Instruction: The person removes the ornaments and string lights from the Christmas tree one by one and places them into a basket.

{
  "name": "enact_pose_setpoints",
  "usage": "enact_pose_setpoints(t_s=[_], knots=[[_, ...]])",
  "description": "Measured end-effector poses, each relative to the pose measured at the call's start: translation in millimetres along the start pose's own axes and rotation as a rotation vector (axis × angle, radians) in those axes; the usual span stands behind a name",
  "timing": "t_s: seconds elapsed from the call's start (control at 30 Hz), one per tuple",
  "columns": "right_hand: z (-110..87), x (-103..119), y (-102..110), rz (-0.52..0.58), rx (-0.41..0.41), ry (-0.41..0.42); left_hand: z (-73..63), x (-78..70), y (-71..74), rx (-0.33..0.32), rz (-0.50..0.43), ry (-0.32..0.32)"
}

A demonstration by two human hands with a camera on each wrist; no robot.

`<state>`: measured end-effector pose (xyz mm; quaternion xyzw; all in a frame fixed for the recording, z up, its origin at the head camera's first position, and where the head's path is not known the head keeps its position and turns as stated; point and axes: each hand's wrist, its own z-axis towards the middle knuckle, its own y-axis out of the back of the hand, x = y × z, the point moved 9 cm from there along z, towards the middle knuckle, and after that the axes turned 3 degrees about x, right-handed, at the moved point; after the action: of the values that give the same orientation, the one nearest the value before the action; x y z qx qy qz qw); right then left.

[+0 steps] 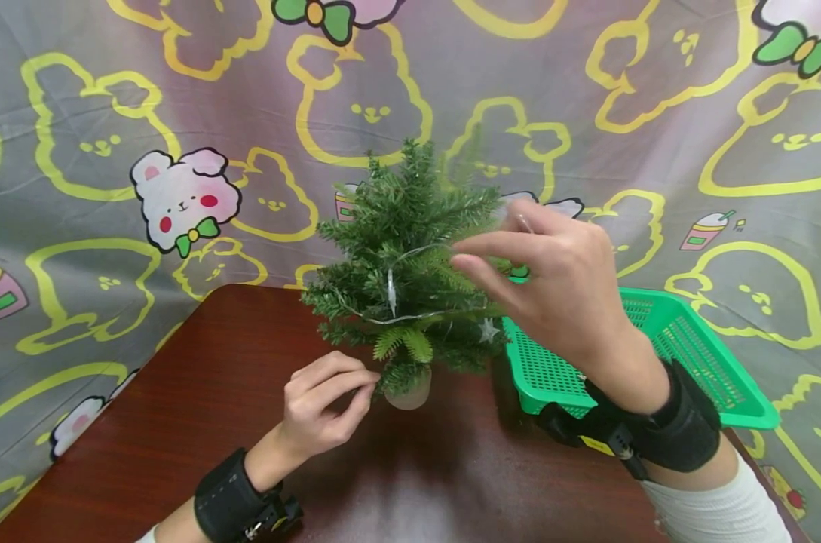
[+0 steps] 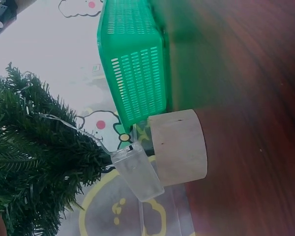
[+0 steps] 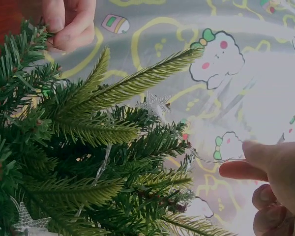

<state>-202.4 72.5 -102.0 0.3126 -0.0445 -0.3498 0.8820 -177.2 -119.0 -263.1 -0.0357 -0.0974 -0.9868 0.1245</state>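
Observation:
A small green artificial tree (image 1: pixel 399 249) stands in a pale wooden base (image 2: pixel 179 147) on the dark red table (image 1: pixel 200 392). A thin clear light wire (image 1: pixel 410 253) runs across its branches, and a silver star (image 1: pixel 488 330) hangs low on the right. My left hand (image 1: pixel 368 386) pinches a low branch tip by the base. My right hand (image 1: pixel 461 260) is raised in front of the tree's right side, its thumb and forefinger pinching the wire (image 3: pixel 201 158). A clear plastic box (image 2: pixel 137 172) on the wire's end hangs beside the base.
A green plastic mesh basket (image 1: pixel 546 362) sits on the table just right of the tree, under my right forearm. A cloth printed with cartoon bears (image 1: pixel 179 196) hangs behind and around the table. Bare tabletop lies in front and to the left.

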Motion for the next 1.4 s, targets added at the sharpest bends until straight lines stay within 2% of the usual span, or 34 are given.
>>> enact_pose_setpoints(t_s=[0.33,0.5,0.63,0.77,0.93,1.07,1.17,1.27,1.4], knots=[[1.0,-0.1,0.9,0.044,-0.021,-0.003,4.0,1.4,6.4,-0.009,0.024,0.002],[0.7,2.1,-1.2,0.06,-0.007,0.011,6.9,7.8,20.8,-0.05,0.06,0.014],[0.6,4.0,-2.6,0.062,-0.001,0.025,9.4,16.9,36.2,-0.111,0.101,0.047],[-0.2,5.2,-7.2,0.039,0.026,0.031,9.4,30.3,51.7,-0.18,0.164,0.137],[-1.3,6.4,-13.1,0.009,0.068,0.032,1.3,53.3,66.1,-0.219,0.234,0.305],[-1.3,6.9,-13.2,0.004,0.066,0.034,-13.5,75.5,71.2,-0.186,0.215,0.442],[-0.7,7.2,-12.5,0.013,0.056,0.034,-21.9,86.7,71.3,-0.147,0.191,0.518],[-0.1,7.0,-11.6,0.024,0.041,0.029,-25.8,92.8,69.0,-0.11,0.175,0.563],[0.2,6.7,-10.0,0.029,0.015,0.017,-27.5,97.1,64.8,-0.081,0.153,0.586]])
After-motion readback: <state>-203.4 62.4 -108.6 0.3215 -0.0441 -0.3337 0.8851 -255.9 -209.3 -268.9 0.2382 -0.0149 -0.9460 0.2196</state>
